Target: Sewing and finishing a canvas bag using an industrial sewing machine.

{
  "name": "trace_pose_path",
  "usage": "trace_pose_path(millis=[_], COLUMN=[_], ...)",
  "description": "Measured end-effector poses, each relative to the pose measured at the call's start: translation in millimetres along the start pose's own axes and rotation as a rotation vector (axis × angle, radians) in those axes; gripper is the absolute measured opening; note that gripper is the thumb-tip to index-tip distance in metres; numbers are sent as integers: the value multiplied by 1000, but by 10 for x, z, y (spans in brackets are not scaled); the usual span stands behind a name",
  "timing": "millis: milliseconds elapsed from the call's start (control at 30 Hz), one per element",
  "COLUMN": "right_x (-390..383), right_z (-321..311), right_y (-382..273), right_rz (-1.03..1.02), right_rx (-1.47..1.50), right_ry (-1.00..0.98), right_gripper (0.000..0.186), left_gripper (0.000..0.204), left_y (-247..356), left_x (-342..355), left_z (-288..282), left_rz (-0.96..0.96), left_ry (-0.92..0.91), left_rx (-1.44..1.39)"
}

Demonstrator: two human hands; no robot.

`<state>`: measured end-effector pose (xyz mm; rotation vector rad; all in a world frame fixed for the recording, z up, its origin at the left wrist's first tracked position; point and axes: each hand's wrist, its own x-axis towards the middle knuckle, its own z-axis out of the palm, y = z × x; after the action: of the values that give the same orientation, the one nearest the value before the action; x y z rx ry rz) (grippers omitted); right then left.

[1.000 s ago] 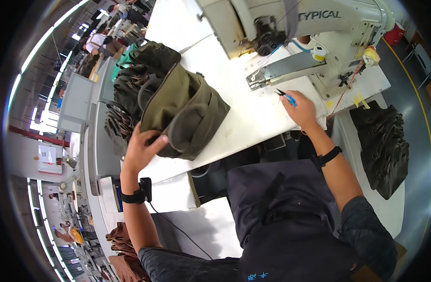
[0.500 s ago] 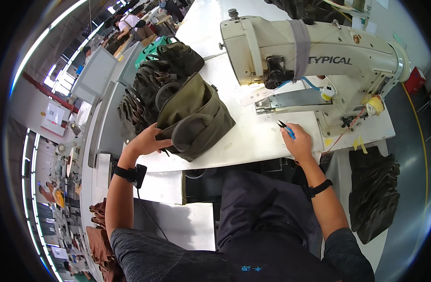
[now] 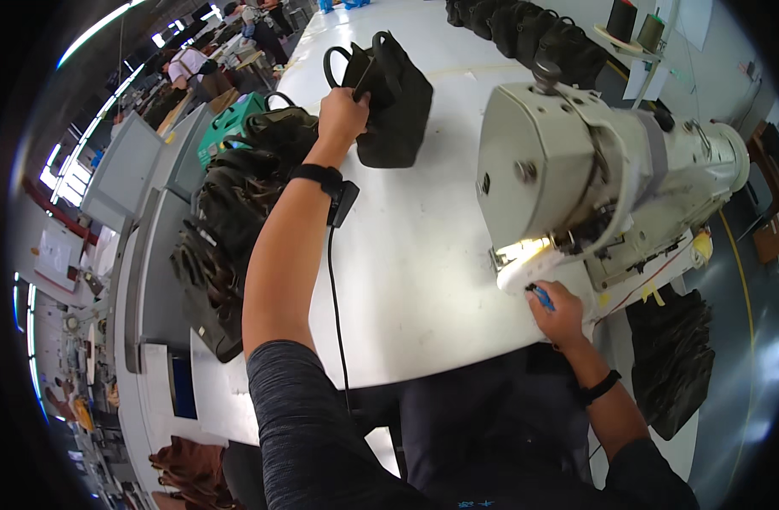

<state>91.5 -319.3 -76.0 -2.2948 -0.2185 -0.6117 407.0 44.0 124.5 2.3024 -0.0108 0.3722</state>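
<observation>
My left hand is stretched far over the white worktable, its fingers closed on the upper edge of an upright dark olive bag with two loop handles. Near the table's front edge, my right hand is closed round small blue-handled snips, just below the needle area of the cream sewing machine. A pile of similar dark bags lies along the table's left side, partly behind my left forearm.
A row of dark bags stands at the back, beside thread cones. A green crate is at the left. Dark fabric pieces hang at the right, brown ones lower left. Co-workers work in the background.
My left hand has moved far forward and up with the bag, which was lying near the front and now stands at the back. The view has shifted; my right hand still holds the snips.
</observation>
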Motion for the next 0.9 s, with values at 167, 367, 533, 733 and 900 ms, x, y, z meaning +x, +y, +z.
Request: trace_pose_path(millis=[167, 367, 533, 733, 900], right_x=[-271, -866, -669, -654, -135], right_z=[146, 62, 249, 278, 180], right_y=[375, 690, 876, 978, 242], right_rz=[-11, 209, 297, 337, -56], right_rx=[-200, 35, 73, 206, -5], right_ry=[-86, -174, -153, -118, -151], right_gripper=[22, 27, 27, 29, 25], left_gripper=[27, 29, 29, 68, 81], left_y=[-444, -1397, -890, -1096, -1722], left_x=[1258, 1935, 1400, 1288, 1159], left_z=[268, -192, -85, -527, -836], left_rz=[0, 22, 106, -280, -160], left_ry=[324, 50, 355, -56, 120], left_rx=[187, 636, 810, 864, 728])
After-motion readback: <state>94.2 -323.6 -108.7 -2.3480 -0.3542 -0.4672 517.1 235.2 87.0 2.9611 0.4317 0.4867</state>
